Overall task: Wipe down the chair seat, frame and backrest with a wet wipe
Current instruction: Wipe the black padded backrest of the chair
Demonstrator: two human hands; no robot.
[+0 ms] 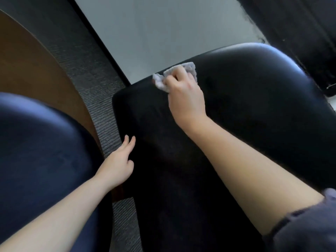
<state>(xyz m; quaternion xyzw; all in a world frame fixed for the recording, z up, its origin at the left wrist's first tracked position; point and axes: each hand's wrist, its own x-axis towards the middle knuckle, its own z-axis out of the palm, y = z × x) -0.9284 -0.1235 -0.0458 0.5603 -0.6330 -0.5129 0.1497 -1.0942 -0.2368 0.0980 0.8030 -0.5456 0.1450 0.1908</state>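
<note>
Right hand point(183, 95) has its grip bunched tight around the wet wipe point(164, 80), pressing it on the chair seat point(181, 160) at its far edge. Left hand point(118, 164), fingers spread, braces the near side, likely steadying the chair.

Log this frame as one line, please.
right hand: presses crumpled white wet wipe on black chair | left hand: open, steadying chair edge

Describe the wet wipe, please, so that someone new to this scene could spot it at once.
Start at the big black chair filling the middle of the view and follow the right hand up to its far edge. The wet wipe is the crumpled whitish cloth bunched under those fingers, the only pale thing on the dark surface.
</note>
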